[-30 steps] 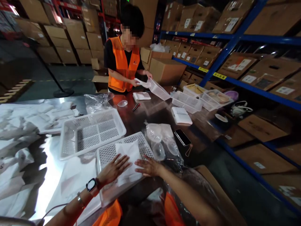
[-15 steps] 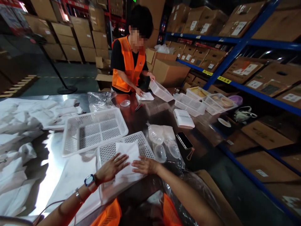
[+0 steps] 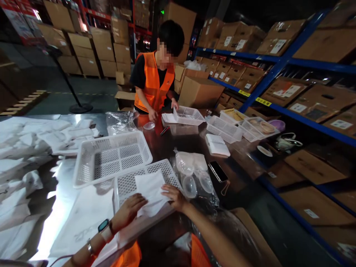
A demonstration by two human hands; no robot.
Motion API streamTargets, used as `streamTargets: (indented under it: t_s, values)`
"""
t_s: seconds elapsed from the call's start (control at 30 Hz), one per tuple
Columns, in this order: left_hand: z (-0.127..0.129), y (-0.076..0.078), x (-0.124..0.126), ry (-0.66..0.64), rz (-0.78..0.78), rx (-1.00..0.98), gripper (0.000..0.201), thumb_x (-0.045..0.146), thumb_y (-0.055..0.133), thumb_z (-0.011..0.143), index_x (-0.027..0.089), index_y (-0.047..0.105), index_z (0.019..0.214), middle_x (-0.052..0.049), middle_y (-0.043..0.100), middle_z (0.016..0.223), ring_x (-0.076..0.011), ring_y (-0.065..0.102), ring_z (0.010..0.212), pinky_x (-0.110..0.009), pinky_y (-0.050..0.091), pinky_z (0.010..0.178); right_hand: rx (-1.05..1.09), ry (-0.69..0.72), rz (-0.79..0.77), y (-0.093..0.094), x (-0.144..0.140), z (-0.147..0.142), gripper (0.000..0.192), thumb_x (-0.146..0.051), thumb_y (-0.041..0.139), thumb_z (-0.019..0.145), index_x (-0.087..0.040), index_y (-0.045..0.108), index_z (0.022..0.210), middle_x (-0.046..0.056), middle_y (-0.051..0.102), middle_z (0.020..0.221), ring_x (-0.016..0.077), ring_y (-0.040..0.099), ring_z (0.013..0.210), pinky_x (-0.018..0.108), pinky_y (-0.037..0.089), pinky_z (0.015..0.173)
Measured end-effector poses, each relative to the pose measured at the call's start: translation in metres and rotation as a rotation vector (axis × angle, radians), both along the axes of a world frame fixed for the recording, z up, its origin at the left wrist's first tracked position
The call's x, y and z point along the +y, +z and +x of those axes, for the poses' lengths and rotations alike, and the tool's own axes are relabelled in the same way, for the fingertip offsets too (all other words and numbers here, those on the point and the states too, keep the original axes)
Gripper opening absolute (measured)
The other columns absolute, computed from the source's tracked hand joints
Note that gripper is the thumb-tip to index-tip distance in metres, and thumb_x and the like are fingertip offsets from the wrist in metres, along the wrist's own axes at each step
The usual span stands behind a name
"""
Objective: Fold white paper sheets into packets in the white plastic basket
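A folded white sheet (image 3: 150, 187), paper or thin cloth, lies over an upturned white plastic basket (image 3: 125, 189) in front of me. Its lower part is creased. My left hand (image 3: 130, 209) is closed at the sheet's lower left edge, fingers together. On the right edge, the bent fingers of my right hand (image 3: 175, 196) hold the sheet, with the thumb hidden. Larger white sheets (image 3: 83, 222) lie left of the basket. To its right sits a clear plastic bag (image 3: 191, 167) with clear and whitish cup-shaped pieces.
Another white basket (image 3: 83, 159) stands upright just beyond. White packets (image 3: 25, 148) are piled at left. A phone (image 3: 218, 171) and a white stack (image 3: 217, 144) lie right. Across the table, a co-worker in an orange vest (image 3: 154, 81) holds a smaller basket (image 3: 189, 115).
My left hand has drawn back toward the sheet's lower left; my right hand has shifted to its right edge. The sheet's lower part has creased. The co-worker's basket has come down level.
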State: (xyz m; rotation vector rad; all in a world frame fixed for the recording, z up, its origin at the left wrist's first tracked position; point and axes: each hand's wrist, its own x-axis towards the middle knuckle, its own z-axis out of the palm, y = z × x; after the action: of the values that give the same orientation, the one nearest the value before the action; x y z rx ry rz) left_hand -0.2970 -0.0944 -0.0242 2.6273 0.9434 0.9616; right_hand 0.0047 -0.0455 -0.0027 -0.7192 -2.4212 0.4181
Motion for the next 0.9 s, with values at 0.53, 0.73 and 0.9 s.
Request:
streamTargets:
  t_s: [0.53,0.73,0.9]
  values:
    - [0.061,0.025,-0.004,0.784,-0.486,-0.711,0.055,0.072,0.033,0.087,0.025,0.052,0.065,-0.002,0.058,0.059,-0.0186,0.056,0.056,-0.031,0.048,0.056,0.616,-0.881,-0.229,-0.012,-0.021,-0.066,0.043,-0.049,0.037,0.097,-0.021,0.056,0.07,0.0,0.056,0.057,0.0153,0.049,0.054,0.026,0.04,0.051]
    - [0.062,0.015,-0.005,0.772,-0.48,-0.696,0.053,0.072,0.034,0.087,0.025,0.051,0.067,-0.002,0.058,0.06,-0.0187,0.056,0.055,-0.031,0.048,0.055,0.646,-0.961,-0.201,-0.019,-0.019,-0.066,0.047,-0.056,0.04,0.094,-0.021,0.058,0.07,0.003,0.059,0.062,0.0165,0.053,0.057,0.028,0.045,0.055]
    - [0.063,0.018,-0.005,0.822,-0.47,-0.669,0.048,0.063,0.032,0.091,0.026,0.048,0.067,0.0,0.054,0.055,-0.0181,0.052,0.05,-0.031,0.042,0.051,0.631,-0.988,-0.164,-0.019,-0.017,-0.066,0.047,-0.056,0.04,0.094,-0.021,0.059,0.069,0.003,0.061,0.061,0.0165,0.054,0.055,0.027,0.044,0.054]
